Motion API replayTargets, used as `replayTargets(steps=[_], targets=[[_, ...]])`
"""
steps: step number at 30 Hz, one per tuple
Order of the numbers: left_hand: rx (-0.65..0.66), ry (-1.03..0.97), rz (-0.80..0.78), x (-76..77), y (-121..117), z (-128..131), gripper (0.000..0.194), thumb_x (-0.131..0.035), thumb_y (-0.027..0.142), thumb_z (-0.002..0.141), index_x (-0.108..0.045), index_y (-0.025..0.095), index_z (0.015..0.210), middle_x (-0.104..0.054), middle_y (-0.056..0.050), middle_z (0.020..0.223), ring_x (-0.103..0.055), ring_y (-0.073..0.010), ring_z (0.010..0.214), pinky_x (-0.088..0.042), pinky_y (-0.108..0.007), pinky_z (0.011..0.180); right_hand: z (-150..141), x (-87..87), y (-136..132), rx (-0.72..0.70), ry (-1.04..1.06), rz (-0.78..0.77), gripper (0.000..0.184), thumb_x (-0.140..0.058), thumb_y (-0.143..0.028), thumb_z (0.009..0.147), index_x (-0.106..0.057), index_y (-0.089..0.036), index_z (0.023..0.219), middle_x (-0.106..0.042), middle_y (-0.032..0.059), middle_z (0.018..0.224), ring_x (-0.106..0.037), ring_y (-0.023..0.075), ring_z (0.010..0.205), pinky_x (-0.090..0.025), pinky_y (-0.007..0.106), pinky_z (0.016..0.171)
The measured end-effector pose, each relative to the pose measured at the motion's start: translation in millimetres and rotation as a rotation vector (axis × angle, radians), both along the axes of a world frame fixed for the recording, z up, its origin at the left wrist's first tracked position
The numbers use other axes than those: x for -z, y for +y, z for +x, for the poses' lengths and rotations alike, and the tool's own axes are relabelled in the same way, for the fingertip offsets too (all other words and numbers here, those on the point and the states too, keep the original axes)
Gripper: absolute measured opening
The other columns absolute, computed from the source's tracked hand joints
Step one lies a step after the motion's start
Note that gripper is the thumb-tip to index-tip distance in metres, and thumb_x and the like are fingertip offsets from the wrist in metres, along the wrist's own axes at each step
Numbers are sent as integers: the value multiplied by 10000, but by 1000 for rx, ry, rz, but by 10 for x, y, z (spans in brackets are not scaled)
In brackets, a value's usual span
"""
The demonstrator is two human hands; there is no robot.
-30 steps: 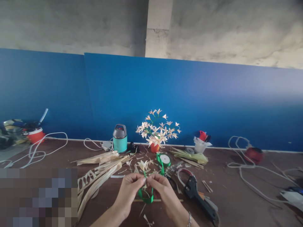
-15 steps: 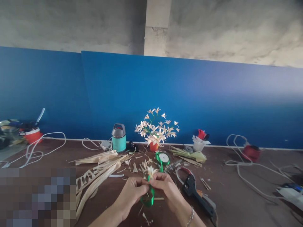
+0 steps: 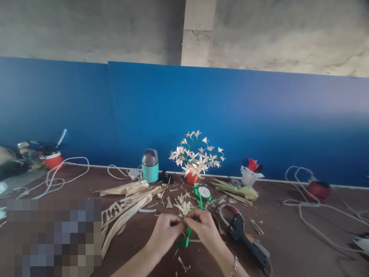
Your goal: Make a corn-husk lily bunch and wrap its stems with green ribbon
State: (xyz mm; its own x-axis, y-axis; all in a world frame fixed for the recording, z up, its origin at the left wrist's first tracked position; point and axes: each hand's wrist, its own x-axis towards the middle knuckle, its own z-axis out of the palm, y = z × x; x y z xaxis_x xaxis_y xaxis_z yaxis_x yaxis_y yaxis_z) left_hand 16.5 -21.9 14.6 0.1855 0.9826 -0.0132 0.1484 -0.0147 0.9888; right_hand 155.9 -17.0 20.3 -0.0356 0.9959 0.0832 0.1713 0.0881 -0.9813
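Low over the middle of the table, my left hand (image 3: 167, 232) and my right hand (image 3: 205, 229) meet, both with thumb and fingers pinched together. Between the fingertips they hold the base of a cream husk flower (image 3: 184, 207), whose petals fan out above. A green ribbon (image 3: 188, 234) runs from the fingers and loops below them. Its spool (image 3: 204, 193) lies just beyond my right hand, with ribbon trailing from it. Exactly where each fingertip grips is hidden by the fingers themselves. A bracelet circles my right wrist.
Behind the hands stands a pot (image 3: 192, 178) of husk flowers. Dried husks (image 3: 131, 206) lie left; a black glue gun (image 3: 242, 234) lies right. Farther back are a turquoise container (image 3: 150, 169), a white cup (image 3: 248, 177), a red-and-white pot (image 3: 54, 160) and white cables (image 3: 302, 207).
The view has turned slightly left, so everything sits farther right. My fingertips have drawn closer together at the flower's base, and the ribbon loop below looks smaller.
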Motion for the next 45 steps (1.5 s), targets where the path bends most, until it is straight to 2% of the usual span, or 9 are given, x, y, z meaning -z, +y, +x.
replayTargets(steps=[5, 9, 12, 16, 20, 24, 31, 37, 45], targets=[[18, 113, 94, -31, -12, -56, 252, -611, 319, 631, -620, 149, 445, -598, -38, 723, -490, -118, 516, -294, -211, 411, -21, 64, 14, -10, -82, 17, 95, -619, -165, 566, -599, -160, 473, -527, -20, 503, -458, 136, 558, -346, 240, 550], [111, 293, -16, -116, -58, -115, 296, -521, 343, 691, -627, 163, 481, -501, 10, 463, -401, -104, 334, -224, -230, 362, -31, 106, 7, -38, -145, 62, 105, -606, -120, 558, -595, -167, 464, -524, -19, 518, -467, 141, 566, -347, 240, 552], [120, 371, 47, -181, -88, -140, 282, -527, 278, 674, -593, 169, 422, -418, 29, 351, -370, -104, 331, -224, -232, 389, -50, 105, -14, -48, -206, 85, 121, -595, -97, 556, -591, -171, 460, -517, -21, 522, -464, 137, 564, -339, 236, 549], [120, 311, 6, -186, -100, -151, 288, -509, 255, 665, -534, 184, 387, -362, 42, 322, -388, -102, 291, -211, -212, 349, -72, 90, -38, -29, -239, 88, 138, -582, -81, 545, -571, -174, 445, -490, -26, 504, -444, 132, 543, -321, 233, 526], [193, 204, -92, -132, -72, -175, 256, -522, 298, 664, -559, 178, 441, -430, 35, 406, -458, -109, 291, -218, -202, 321, -65, 83, -36, -36, -213, 93, 135, -597, -121, 563, -567, -173, 442, -488, -22, 505, -444, 133, 539, -321, 235, 523], [217, 81, -141, -103, -29, -157, 225, -530, 257, 646, -565, 156, 448, -464, 34, 422, -468, -96, 319, -235, -198, 359, -39, 45, -25, -50, -154, 54, 136, -612, -168, 568, -577, -174, 437, -503, -20, 492, -440, 133, 538, -326, 238, 523], [48, 56, -100, -18, 1, -51, 120, -526, 190, 583, -609, 136, 515, -474, 47, 402, -405, -86, 414, -279, -202, 423, -23, -62, -22, -28, -91, -9, 138, -605, -229, 551, -557, -172, 434, -470, -32, 438, -399, 119, 495, -297, 238, 497], [21, 110, -152, 15, 11, -61, 122, -522, 218, 592, -597, 147, 526, -395, 73, 353, -299, -59, 324, -179, -198, 346, -20, 15, -5, 4, -86, 11, 143, -599, -211, 547, -534, -174, 426, -456, -40, 442, -382, 110, 490, -301, 236, 494], [-6, 79, -198, 1, 2, -37, 66, -546, 212, 583, -572, 155, 564, -425, 76, 357, -344, -62, 317, -210, -181, 326, -11, 16, 1, -7, -66, -35, 165, -587, -239, 537, -508, -180, 405, -425, -36, 424, -362, 114, 488, -267, 243, 487]])
